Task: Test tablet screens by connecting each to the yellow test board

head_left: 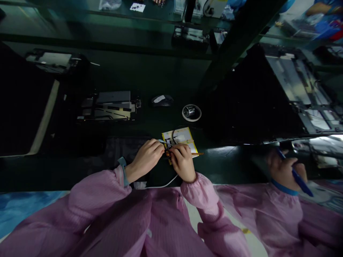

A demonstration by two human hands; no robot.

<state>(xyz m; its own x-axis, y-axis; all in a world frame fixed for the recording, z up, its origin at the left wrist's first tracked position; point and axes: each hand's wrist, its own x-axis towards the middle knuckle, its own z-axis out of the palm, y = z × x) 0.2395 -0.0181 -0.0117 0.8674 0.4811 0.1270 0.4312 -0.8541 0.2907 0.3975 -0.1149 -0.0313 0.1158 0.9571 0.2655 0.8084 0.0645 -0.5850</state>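
My left hand is closed in a pinch at the left edge of a flat white panel with yellow edges, which looks like a battery pack. A thin pale-blue piece shows by its fingertips. My right hand lies over the panel's lower part, its fingers pinched close to the left ones. Between the two hands sits a small dark-and-orange part, mostly covered by fingers. A thin orange strip sticks out to the right of my right hand. What each pinch holds is hidden.
Beyond the hands are a dark computer mouse and a round white-rimmed dish with metal parts. An opened device with exposed parts lies to the left. At right, a co-worker's blurred hand holds a blue pen. A white cable runs along the front edge.
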